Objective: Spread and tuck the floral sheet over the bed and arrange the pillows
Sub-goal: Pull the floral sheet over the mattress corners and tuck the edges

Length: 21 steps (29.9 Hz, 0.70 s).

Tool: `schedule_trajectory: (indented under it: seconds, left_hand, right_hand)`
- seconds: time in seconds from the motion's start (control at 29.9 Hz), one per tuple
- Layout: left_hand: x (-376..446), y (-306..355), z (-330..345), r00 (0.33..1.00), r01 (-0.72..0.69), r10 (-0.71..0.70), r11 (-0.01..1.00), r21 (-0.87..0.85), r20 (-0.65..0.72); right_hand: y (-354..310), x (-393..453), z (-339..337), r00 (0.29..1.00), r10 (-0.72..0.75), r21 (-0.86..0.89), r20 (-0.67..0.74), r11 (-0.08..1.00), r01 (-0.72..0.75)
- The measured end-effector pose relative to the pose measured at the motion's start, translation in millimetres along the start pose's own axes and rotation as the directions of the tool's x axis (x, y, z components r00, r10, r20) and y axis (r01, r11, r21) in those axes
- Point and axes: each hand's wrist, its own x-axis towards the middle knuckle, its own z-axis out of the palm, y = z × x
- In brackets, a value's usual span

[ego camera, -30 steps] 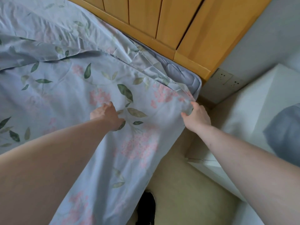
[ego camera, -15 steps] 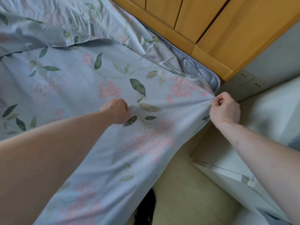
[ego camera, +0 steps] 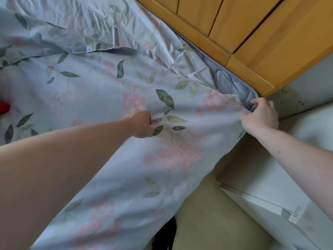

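Observation:
The pale blue floral sheet [ego camera: 100, 91] with pink blossoms and green leaves lies over the bed, wrinkled near the headboard. My left hand [ego camera: 141, 123] grips a bunch of the sheet on top of the bed. My right hand [ego camera: 259, 116] pinches the sheet's edge at the bed's corner, where the quilted blue mattress [ego camera: 232, 83] shows uncovered. The sheet's side hangs down toward the floor at the near edge. No pillow is in view.
A wooden headboard [ego camera: 234, 38] runs along the top right. A white cabinet [ego camera: 270, 192] stands close to the bed on the right, with a strip of beige floor [ego camera: 207, 222] between. A red object [ego camera: 4, 107] shows at the left edge. A wall socket [ego camera: 288, 98] sits behind the corner.
My right hand has carried the sheet's edge further toward the mattress corner by the headboard. My left hand keeps its grip on the sheet, and the view has shifted left.

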Motion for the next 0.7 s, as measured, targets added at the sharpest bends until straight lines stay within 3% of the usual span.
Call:
schedule_trajectory:
  seconds: [0.1,0.23,0.3,0.43,0.5,0.63,0.7]
  left_hand:
    - [4,-3,-2,0.997,0.032,-0.037,0.997,-0.075,-0.07]
    - [25,8,-28,0.965,0.048,-0.059,0.998,-0.049,-0.254]
    - [38,17,-41,0.955,0.043,-0.058,0.997,-0.06,-0.292]
    - [52,33,-57,0.962,0.025,-0.048,0.996,-0.088,-0.268]
    - [54,39,-57,0.962,0.015,-0.039,0.996,-0.088,-0.271]
    - [53,44,-59,0.924,-0.055,-0.013,0.984,-0.167,-0.381]
    - [54,42,-60,0.913,-0.087,0.006,0.98,-0.18,-0.409]
  right_hand:
    - [-20,-14,16,0.961,-0.273,0.058,0.05,0.961,0.271]
    - [-62,-16,29,0.917,-0.396,0.129,0.033,0.912,0.389]
    - [-80,-8,33,0.925,-0.379,0.122,0.021,0.919,0.374]
    - [-98,15,42,0.957,-0.241,0.069,0.161,0.97,0.232]
    - [-99,21,36,0.967,-0.235,0.12,0.096,0.967,0.223]
    - [-101,22,18,0.913,-0.324,0.322,-0.247,0.861,0.393]
    - [-98,22,24,0.907,-0.302,0.328,-0.295,0.859,0.393]
